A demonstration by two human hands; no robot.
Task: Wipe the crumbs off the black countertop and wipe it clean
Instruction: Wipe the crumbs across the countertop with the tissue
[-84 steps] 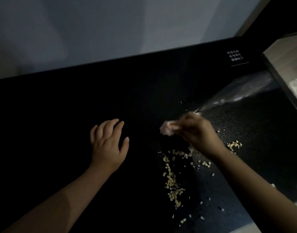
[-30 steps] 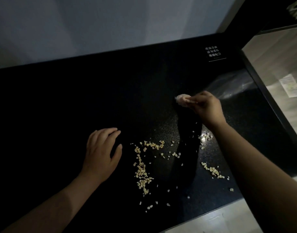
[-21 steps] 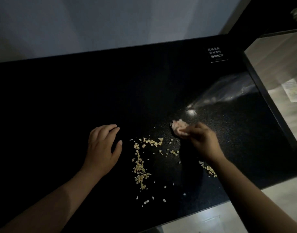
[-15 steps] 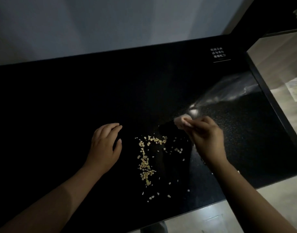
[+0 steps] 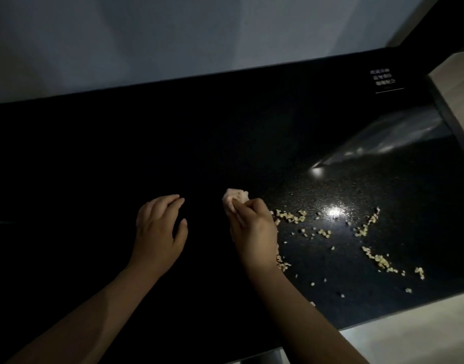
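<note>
With the right hand (image 5: pixel 253 227) pinching a small crumpled pale wad of tissue (image 5: pixel 235 200) and the left hand (image 5: pixel 158 231) resting slack-fingered on the glossy black worktop (image 5: pixel 94 166), a hasty sweep could flick the scattered yellowish crumbs (image 5: pixel 291 218) off the near edge.

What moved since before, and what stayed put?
The right hand, pinching the crumpled pink wad, swept left past the pale scattered crumbs and is now close beside the left hand. The left hand stayed resting on the black countertop; the wad was never let go.
</note>
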